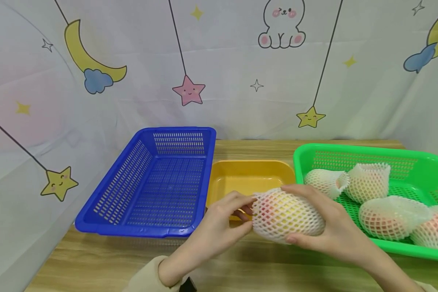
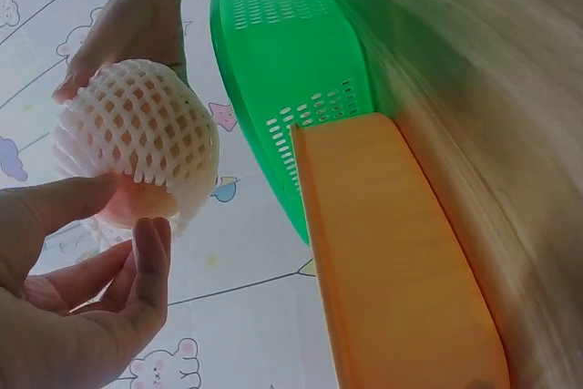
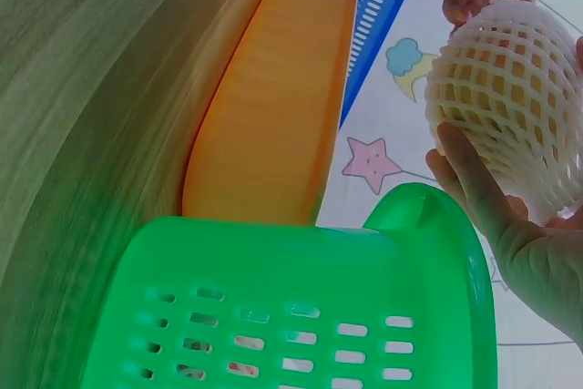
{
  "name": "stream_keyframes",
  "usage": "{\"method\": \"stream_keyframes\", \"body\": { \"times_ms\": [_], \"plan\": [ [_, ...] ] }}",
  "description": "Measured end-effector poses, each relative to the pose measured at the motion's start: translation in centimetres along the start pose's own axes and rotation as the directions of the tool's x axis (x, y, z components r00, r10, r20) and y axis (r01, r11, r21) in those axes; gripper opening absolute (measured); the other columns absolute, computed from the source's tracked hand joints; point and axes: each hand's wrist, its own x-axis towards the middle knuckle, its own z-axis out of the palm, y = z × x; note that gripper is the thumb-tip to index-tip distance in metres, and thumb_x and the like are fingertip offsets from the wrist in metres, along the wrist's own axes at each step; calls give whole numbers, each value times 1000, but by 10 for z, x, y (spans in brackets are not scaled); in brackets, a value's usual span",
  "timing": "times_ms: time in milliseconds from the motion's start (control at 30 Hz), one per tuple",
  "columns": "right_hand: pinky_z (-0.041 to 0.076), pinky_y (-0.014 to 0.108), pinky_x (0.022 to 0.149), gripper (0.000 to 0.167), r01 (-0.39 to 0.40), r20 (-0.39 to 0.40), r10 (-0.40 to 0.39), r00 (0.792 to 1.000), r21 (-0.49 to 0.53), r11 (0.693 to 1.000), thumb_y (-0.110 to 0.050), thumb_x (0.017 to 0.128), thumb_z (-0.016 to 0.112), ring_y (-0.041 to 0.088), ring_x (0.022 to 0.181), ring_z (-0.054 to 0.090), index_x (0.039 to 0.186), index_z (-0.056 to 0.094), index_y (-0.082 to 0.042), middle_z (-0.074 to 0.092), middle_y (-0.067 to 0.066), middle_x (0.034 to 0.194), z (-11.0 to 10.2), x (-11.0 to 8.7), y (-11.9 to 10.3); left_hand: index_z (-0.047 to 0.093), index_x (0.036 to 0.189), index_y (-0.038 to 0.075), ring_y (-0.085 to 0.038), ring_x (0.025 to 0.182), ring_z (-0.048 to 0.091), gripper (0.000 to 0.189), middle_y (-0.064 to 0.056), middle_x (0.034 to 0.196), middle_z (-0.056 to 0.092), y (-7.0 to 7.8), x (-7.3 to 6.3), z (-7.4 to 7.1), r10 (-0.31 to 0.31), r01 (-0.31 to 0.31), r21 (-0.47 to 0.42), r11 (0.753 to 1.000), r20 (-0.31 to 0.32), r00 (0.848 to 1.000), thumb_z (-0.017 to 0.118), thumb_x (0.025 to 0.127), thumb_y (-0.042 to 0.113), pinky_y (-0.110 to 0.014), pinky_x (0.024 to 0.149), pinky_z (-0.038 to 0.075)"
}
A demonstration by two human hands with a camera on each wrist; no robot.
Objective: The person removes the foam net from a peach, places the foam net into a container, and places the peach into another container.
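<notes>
A red-and-yellow fruit in a white foam net sleeve (image 1: 286, 215) is held up in front of the yellow tray. My right hand (image 1: 328, 221) grips its right end, thumb below and fingers above. At the sleeve's left end, my left hand (image 1: 228, 217) has its curled fingers and thumb on the net's edge. The left wrist view shows bare reddish fruit (image 2: 137, 204) at the sleeve's opening, between thumb and fingertips. In the right wrist view, the right hand (image 3: 519, 225) cups the netted fruit (image 3: 501, 88) from below.
A blue basket (image 1: 146, 231) stands on the left of the wooden table (image 1: 241, 271). The yellow tray (image 1: 252, 164) sits in the middle. On the right, a green basket (image 1: 365, 148) holds several net-wrapped fruits (image 1: 383, 219). A patterned curtain (image 1: 233, 48) hangs behind.
</notes>
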Motion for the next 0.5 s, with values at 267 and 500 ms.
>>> {"method": "stream_keyframes", "body": {
  "times_ms": [267,500],
  "plan": [
    [52,23,73,92,-16,-3,16,1000,30,999,-21,62,88,2,100,55,142,44,-20,54,-7,134,-1,0,-1,56,126,-8,-31,99,66,52,-21,113,60,1,1,-1,-66,66,-258,964,9,998,69,76,-13,-25,88,55],
    [52,22,78,94,-32,-2,32,999,30,999,-19,61,88,0,107,54,144,43,-21,52,-6,137,-1,-1,-1,50,132,-6,-37,119,58,59,-24,129,53,4,2,-3,-157,174,-403,898,76,985,68,76,-13,-28,95,52]
  ]
}}
